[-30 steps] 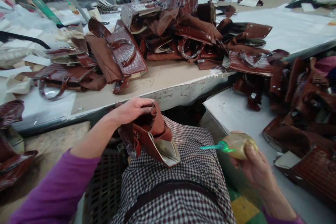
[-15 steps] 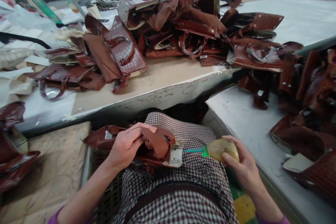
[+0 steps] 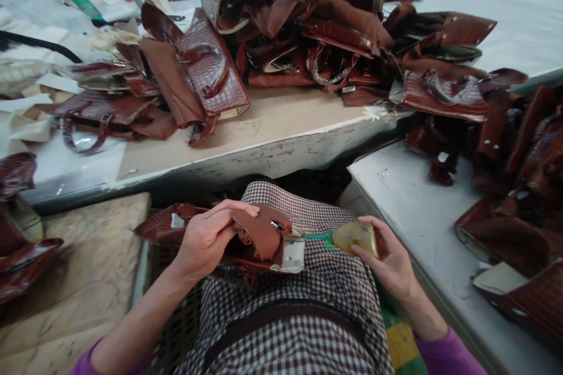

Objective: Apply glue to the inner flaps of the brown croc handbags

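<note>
On my lap, over a checked apron (image 3: 290, 334), lies a brown crocodile-pattern handbag (image 3: 264, 237) with its pale inner panel showing at the right end. My left hand (image 3: 209, 237) is closed on the bag's brown lining, thumb and fingers pinching its upper edge. In my right hand (image 3: 389, 258) is a yellowish squeeze bottle (image 3: 356, 237) with a green cap and a thin green nozzle. It lies nearly level, and the nozzle tip reaches the upper edge of the pale panel; whether it touches I cannot tell.
A heap of brown handbags (image 3: 281, 41) covers the bench (image 3: 211, 155) ahead. More bags (image 3: 514, 234) crowd the white table (image 3: 396, 187) at right. Another bag (image 3: 21, 246) rests on the worn board (image 3: 88, 258) at left.
My right hand has moved left with the squeeze bottle, bringing its nozzle tip over the bag's pale edge. My left hand keeps its hold on the lining.
</note>
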`<action>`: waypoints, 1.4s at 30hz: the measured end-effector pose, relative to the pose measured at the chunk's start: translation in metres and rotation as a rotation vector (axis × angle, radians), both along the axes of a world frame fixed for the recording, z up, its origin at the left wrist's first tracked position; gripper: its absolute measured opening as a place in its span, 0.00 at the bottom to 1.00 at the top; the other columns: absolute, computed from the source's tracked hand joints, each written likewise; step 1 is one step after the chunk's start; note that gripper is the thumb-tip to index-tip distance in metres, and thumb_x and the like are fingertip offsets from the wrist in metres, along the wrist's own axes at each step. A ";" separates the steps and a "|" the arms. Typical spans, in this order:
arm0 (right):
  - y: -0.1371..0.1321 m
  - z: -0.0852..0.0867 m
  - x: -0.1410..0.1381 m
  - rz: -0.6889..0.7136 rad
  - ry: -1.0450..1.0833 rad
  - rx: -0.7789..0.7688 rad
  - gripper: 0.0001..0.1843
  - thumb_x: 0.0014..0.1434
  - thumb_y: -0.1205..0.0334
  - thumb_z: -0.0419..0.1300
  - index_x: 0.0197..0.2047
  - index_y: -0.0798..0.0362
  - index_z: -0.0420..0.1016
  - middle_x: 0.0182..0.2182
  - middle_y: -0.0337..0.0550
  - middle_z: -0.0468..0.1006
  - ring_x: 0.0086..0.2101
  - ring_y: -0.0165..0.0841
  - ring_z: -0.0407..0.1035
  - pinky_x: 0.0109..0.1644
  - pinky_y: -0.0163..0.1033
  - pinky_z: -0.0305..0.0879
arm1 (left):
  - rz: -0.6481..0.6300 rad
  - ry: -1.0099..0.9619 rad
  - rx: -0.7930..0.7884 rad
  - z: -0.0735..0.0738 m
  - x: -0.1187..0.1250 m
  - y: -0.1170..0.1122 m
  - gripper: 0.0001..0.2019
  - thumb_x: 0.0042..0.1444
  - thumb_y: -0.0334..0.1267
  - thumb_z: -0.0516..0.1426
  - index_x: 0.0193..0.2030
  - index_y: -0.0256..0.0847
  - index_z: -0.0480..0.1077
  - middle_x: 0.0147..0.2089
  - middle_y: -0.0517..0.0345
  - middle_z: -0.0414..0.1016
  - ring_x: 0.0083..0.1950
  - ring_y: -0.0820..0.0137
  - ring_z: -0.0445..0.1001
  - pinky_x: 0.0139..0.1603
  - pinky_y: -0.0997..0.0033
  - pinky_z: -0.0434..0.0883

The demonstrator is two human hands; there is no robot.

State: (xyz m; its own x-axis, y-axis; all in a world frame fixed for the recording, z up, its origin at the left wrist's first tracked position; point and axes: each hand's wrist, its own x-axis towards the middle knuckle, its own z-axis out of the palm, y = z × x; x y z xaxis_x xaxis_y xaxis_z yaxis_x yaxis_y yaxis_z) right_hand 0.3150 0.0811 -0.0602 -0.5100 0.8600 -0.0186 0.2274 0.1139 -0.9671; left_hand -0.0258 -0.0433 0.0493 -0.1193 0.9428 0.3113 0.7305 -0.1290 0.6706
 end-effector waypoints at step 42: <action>0.013 0.015 -0.002 0.139 -0.052 -0.204 0.26 0.57 0.52 0.70 0.56 0.45 0.69 0.47 0.44 0.77 0.44 0.43 0.74 0.47 0.42 0.74 | -0.084 0.047 0.023 0.003 0.011 -0.020 0.13 0.60 0.20 0.52 0.43 0.36 0.75 0.44 0.52 0.83 0.47 0.70 0.81 0.51 0.77 0.77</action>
State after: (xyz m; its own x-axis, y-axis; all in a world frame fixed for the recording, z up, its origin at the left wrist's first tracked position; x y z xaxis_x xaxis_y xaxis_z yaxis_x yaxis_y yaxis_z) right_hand 0.3134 0.0945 -0.0453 -0.6172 0.7572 -0.2140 0.2729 -0.0491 -0.9608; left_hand -0.0146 -0.0632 0.0527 -0.0253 0.9413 0.3366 0.7468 -0.2060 0.6323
